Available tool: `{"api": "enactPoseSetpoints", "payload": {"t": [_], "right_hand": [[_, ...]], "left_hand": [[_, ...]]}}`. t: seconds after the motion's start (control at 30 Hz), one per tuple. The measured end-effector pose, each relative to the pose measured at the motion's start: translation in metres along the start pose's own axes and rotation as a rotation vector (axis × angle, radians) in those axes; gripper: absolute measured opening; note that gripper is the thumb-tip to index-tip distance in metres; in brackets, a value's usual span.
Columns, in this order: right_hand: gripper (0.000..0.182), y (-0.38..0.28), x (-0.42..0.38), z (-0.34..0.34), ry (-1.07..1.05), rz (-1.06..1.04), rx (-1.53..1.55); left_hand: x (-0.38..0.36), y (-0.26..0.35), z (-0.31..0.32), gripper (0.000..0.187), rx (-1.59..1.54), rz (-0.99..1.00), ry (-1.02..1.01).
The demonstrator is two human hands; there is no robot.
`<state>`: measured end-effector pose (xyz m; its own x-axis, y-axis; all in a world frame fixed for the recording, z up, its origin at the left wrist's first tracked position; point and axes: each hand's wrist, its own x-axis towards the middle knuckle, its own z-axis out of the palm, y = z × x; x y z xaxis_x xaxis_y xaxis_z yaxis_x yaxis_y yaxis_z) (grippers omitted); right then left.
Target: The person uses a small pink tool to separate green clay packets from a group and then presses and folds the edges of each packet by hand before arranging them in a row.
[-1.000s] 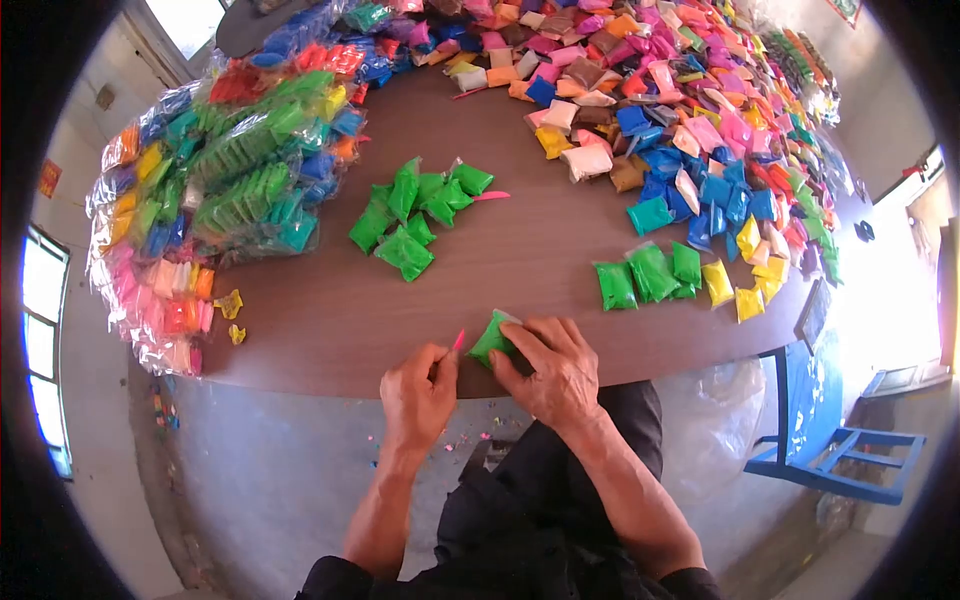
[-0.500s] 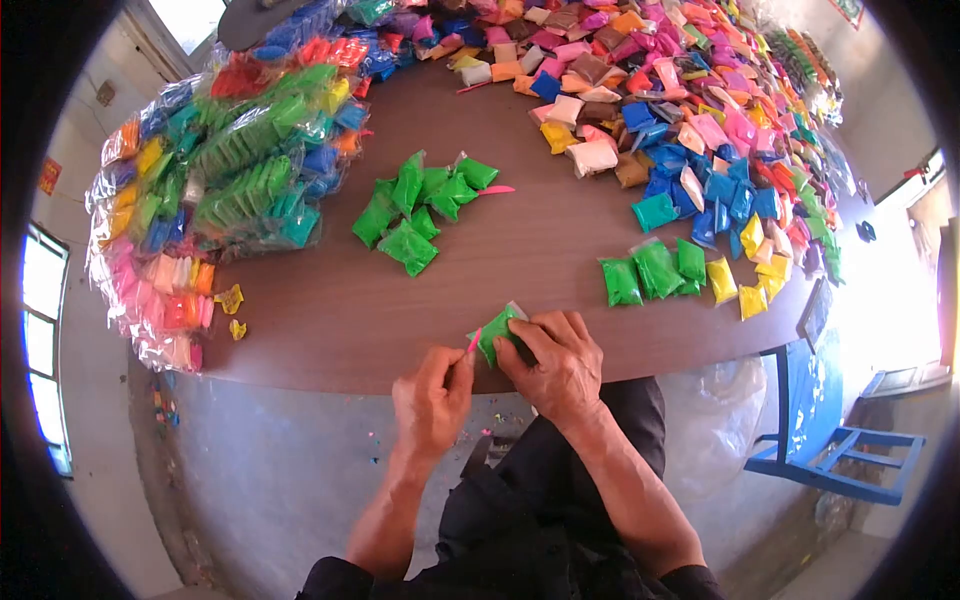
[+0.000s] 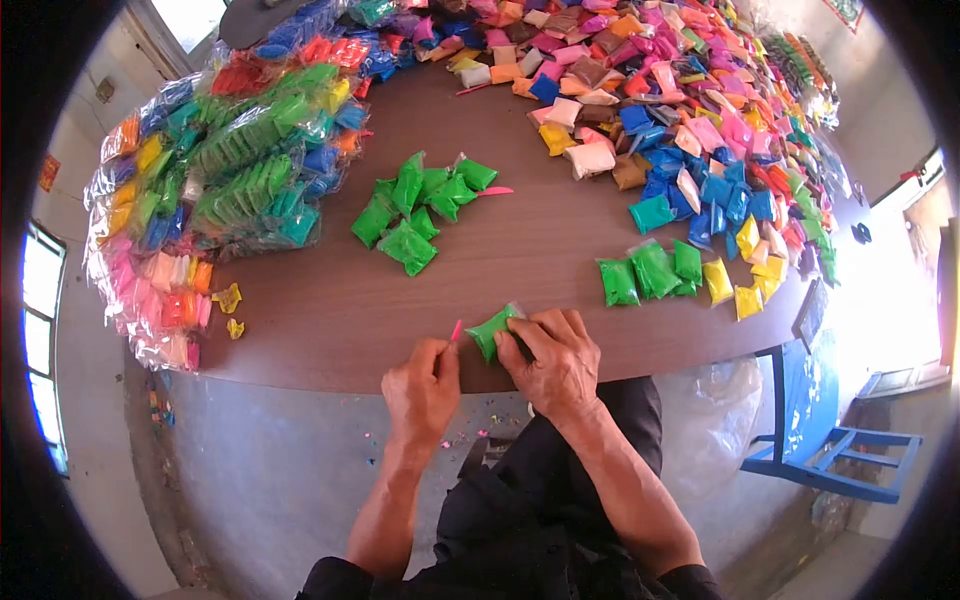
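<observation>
My left hand (image 3: 421, 390) is closed around a small pink plastic knife (image 3: 457, 331), whose tip sticks up past the thumb. Just right of it, a green clay packet (image 3: 490, 332) lies by the table's front edge, pinched under the thumb and fingers of my right hand (image 3: 553, 362). A gap separates the pink tip from the packet. Further back is a loose heap of green packets (image 3: 408, 240), with another pink plastic knife (image 3: 497, 190) beside it. To the right sits a group of green packets (image 3: 655, 268).
Stacked, bagged rows of coloured packets (image 3: 250, 190) fill the table's left side. A large loose pile of mixed packets (image 3: 650, 90) covers the back and right. Yellow scraps (image 3: 229, 298) lie at left; a blue chair (image 3: 820, 440) stands right, beyond the brown table (image 3: 330, 340).
My left hand has drawn back slightly left, taking the pink knife away from the green packet's corner. My right hand still pinches the packet in about the same place.
</observation>
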<state>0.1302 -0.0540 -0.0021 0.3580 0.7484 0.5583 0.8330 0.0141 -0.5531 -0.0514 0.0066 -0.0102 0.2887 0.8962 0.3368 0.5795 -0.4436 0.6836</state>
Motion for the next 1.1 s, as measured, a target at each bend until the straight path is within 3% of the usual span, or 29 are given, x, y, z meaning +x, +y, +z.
{"api": "enactPoseSetpoints", "payload": {"t": [0.17,0.37,0.47,0.57,0.67,0.83,1.03,1.1], "right_hand": [[0.016,-0.001,0.001,0.001,-0.002,-0.002,-0.004],[0.014,-0.001,0.001,-0.001,0.002,0.003,-0.012],[0.013,-0.001,0.001,0.000,0.004,0.007,-0.013],[0.012,-0.002,0.002,0.001,0.005,0.008,-0.012],[0.012,0.000,0.001,0.001,0.018,0.015,-0.012],[0.017,0.000,0.001,0.006,0.010,0.040,-0.006],[0.018,-0.018,-0.001,0.000,-0.056,0.223,-0.063],[0.017,-0.019,-0.004,-0.004,0.004,0.168,0.003]], "left_hand": [[0.003,0.021,-0.014,0.013,-0.132,-0.005,-0.061],[0.005,-0.003,-0.001,0.014,-0.013,-0.043,-0.008],[0.007,0.018,-0.016,0.008,-0.179,-0.033,-0.050],[-0.006,0.015,-0.006,0.009,-0.105,0.043,-0.095],[-0.003,0.003,0.000,0.012,0.000,0.006,-0.011],[0.002,0.016,-0.017,0.015,-0.133,-0.071,-0.063],[-0.009,0.020,-0.021,0.016,-0.212,-0.148,-0.060],[-0.010,0.017,-0.022,0.016,-0.202,-0.158,-0.037]]}}
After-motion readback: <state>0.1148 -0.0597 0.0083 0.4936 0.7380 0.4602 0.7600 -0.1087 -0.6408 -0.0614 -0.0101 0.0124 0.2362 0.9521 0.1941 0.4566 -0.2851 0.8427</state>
